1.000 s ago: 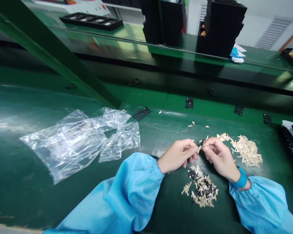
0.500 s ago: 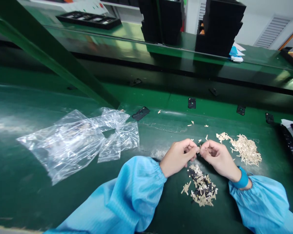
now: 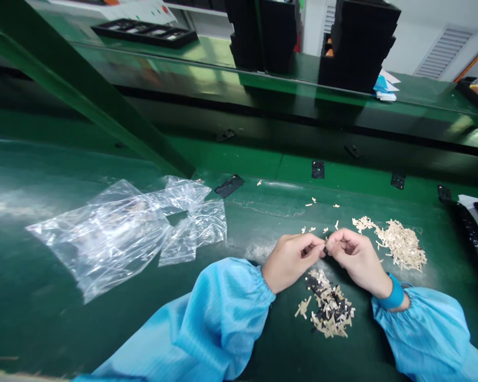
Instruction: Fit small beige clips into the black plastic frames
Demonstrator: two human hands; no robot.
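My left hand (image 3: 291, 261) and my right hand (image 3: 355, 258) meet fingertip to fingertip above the green table (image 3: 263, 329). Both are closed in a pinch; whatever small piece lies between the fingertips is too tiny to make out. Just below them lies a mixed pile of small beige and black pieces (image 3: 331, 310). Beyond my right hand is a larger heap of small beige pieces (image 3: 404, 245). A few loose beige bits (image 3: 313, 200) are scattered past my fingers.
Clear plastic bags (image 3: 123, 233) lie at the left. A flat black part (image 3: 229, 185) rests near the green post (image 3: 103, 106). Further black parts (image 3: 317, 170) sit on the moving strip behind. Stacked black trays (image 3: 358, 48) stand on the shelf, and a black bubble-wrap bundle (image 3: 472, 239) is at right.
My left hand has turned slightly, its fingers straighter and pressed against my right fingertips. Black parts on the strip behind have shifted a little to the right.
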